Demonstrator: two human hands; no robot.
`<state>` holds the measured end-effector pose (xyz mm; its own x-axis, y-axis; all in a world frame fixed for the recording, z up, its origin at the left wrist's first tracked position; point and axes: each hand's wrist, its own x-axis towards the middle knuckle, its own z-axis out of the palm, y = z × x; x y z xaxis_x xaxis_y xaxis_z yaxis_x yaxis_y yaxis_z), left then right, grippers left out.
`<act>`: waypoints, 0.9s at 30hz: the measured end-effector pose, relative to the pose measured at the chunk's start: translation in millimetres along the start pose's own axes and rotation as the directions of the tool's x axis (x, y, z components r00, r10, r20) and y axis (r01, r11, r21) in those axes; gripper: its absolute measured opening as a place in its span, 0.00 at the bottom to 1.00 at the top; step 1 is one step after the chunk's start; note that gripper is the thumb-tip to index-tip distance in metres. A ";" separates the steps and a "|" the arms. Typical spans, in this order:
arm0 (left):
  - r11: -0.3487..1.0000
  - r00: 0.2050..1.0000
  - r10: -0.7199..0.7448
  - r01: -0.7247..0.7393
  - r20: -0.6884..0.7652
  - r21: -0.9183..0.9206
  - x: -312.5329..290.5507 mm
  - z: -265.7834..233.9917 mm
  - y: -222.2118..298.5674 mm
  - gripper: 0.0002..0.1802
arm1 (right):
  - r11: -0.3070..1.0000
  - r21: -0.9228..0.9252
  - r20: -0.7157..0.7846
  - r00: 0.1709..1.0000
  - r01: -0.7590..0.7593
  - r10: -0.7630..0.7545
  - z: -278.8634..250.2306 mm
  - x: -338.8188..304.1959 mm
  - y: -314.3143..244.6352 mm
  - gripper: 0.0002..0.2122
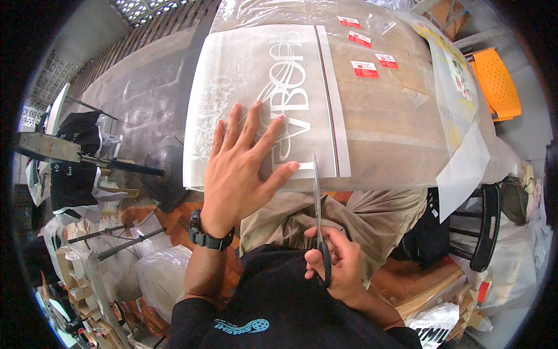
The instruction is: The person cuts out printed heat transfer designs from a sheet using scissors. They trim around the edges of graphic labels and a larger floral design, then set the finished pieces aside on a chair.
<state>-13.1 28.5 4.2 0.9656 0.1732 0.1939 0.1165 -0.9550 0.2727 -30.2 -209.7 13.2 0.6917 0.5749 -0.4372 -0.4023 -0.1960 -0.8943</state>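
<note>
A greyish-white printed sheet (218, 64) with large white lettering and a dark stripe near its right edge lies flat on the table. My left hand (241, 157) rests palm down on it with fingers spread, a black watch (209, 232) on the wrist. Close to my body, my right hand (343, 262) grips a pair of scissors (317, 203) by their black handles. The blades point away from me and cross the sheet's near edge, left of the stripe and right of my left thumb. Whether they touch the paper, I cannot tell.
Clear plastic covers the brown tabletop (395, 128), with several red-and-white cards (365, 69) under or on it. A translucent sheet (462, 174) hangs over the right edge. Beyond are an orange perforated chair (497, 81) and a black chair (488, 232). Frames, a metal arm (52, 148) and plastic bags (165, 273) crowd the left.
</note>
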 end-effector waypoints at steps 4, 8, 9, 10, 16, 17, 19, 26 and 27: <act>1.000 0.999 0.010 -0.011 -0.053 -0.004 0.1 1.9 -0.4 0.41 | 1.000 -0.008 -0.015 1.000 0.001 -0.001 1.9 -0.6 -0.7 0.24; 1.000 0.997 0.011 -0.011 -0.080 0.001 0.0 2.3 0.7 0.44 | 0.998 -0.060 -0.046 0.999 0.027 -0.029 4.5 -2.4 3.1 0.25; 1.000 0.996 0.010 -0.011 -0.091 -0.001 0.3 3.8 0.6 0.44 | 0.997 -0.067 -0.053 0.998 0.026 -0.029 5.1 -3.0 2.7 0.25; 1.000 0.995 0.010 -0.011 -0.102 -0.002 1.1 5.4 0.5 0.45 | 0.997 -0.075 -0.060 0.998 0.025 -0.029 5.5 -3.2 2.8 0.25; 1.000 0.993 0.002 0.000 -0.116 0.014 0.2 6.4 0.7 0.47 | 0.986 -0.103 -0.102 0.984 0.134 -0.145 8.9 -3.4 6.8 0.33; 1.000 0.993 0.000 0.002 -0.115 0.015 0.7 6.6 0.8 0.47 | 0.983 -0.124 -0.089 0.985 0.137 -0.148 8.1 -2.6 5.4 0.35; 1.000 0.994 -0.004 0.006 -0.112 0.013 0.6 6.7 1.0 0.47 | 0.976 -0.165 -0.061 0.986 0.142 -0.154 5.8 0.7 1.5 0.39; 1.000 0.994 -0.011 0.011 -0.112 0.005 1.2 7.8 2.2 0.48 | 0.961 -0.220 -0.071 0.979 0.169 -0.189 5.2 17.3 -6.4 0.38; 1.000 0.994 -0.010 0.011 -0.113 0.008 0.7 7.4 2.0 0.48 | 0.956 -0.233 -0.068 0.978 0.177 -0.197 4.6 20.3 -8.0 0.38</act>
<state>-10.4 24.9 -2.1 0.9320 0.2091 0.2961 0.1292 -0.9548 0.2676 -15.7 -192.8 12.0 0.7968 0.5467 -0.2575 -0.1227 -0.2710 -0.9547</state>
